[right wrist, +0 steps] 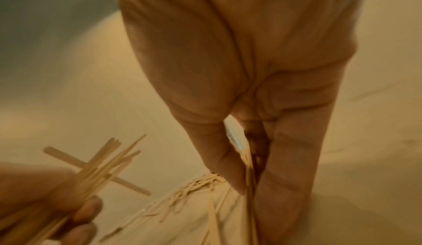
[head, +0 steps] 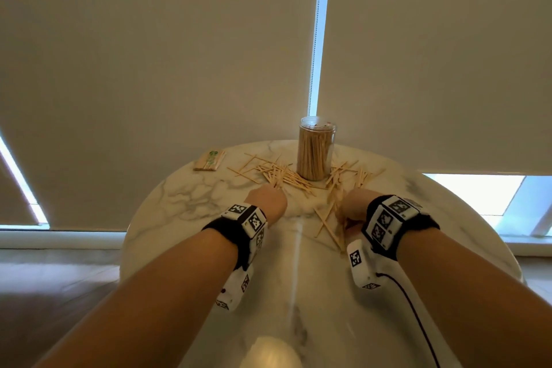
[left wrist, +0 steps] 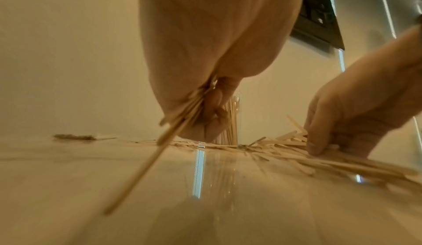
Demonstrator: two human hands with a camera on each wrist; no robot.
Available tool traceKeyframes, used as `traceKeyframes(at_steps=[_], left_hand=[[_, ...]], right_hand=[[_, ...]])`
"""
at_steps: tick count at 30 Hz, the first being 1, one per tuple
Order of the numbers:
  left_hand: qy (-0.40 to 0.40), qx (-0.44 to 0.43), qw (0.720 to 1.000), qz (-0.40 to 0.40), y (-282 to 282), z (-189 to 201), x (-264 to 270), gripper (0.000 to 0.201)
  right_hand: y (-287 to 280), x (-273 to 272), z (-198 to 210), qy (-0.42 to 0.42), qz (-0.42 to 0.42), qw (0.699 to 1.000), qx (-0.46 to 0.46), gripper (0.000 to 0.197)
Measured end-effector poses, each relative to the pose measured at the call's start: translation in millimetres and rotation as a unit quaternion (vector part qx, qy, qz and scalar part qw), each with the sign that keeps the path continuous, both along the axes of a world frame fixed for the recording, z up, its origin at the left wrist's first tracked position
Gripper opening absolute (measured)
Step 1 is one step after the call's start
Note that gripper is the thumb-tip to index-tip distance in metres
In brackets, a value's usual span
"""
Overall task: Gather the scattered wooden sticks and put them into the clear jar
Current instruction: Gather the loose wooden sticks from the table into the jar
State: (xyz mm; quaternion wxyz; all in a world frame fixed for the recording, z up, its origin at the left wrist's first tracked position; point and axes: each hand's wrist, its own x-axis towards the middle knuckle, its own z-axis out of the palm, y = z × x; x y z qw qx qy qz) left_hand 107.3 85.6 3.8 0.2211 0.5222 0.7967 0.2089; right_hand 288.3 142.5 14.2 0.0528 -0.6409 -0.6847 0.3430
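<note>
On the counter (head: pixel 185 218) in front of the clear jar (head: pixel 316 148), mid-gather: my left hand (head: pixel 266 202) fingers clamp a bundle of sticks (left wrist: pixel 182 112), right hand (head: pixel 354 207) fingers pinch more from the scattered sticks (head: pixel 286 176). Next I'd say align bundles, lift, drop into jar mouth

No readable text — wrist bands (head: pixel 388 219) seemingly carry only black-and-white markers.

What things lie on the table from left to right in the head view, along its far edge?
Packet → left pile of sticks → jar → right pile of sticks, all on the table.
</note>
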Motion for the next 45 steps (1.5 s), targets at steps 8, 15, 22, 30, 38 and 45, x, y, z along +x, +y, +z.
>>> traceKeyframes(at_steps=[8, 15, 22, 30, 38, 45], left_hand=[[-0.041, 0.057, 0.998, 0.004, -2, 3, 13, 0.051], [-0.37, 0.094, 0.924, -0.008, -15, 11, 35, 0.026], [-0.423, 0.166, 0.891, -0.01, -7, 17, 50, 0.052], [-0.415, 0.202, 0.884, -0.07, 0, 10, 30, 0.042], [-0.389, 0.313, 0.866, -0.036, -1, 12, 16, 0.021], [-0.438, 0.358, 0.824, -0.043, -3, 13, 14, 0.031]], right_hand=[[-30, 15, 4, 0.161, -0.013, 0.987, -0.019, 0.019], [-57, 0, 20, 0.198, 0.025, 0.977, 0.077, 0.006], [-74, -28, 38, 0.016, 0.155, 0.961, 0.23, 0.017], [-72, -43, 32, -0.096, 0.189, 0.939, 0.27, 0.021], [-65, -37, 28, 0.042, 0.157, 0.953, 0.256, 0.013], [-53, -26, 42, 0.119, 0.083, 0.956, 0.256, 0.018]])
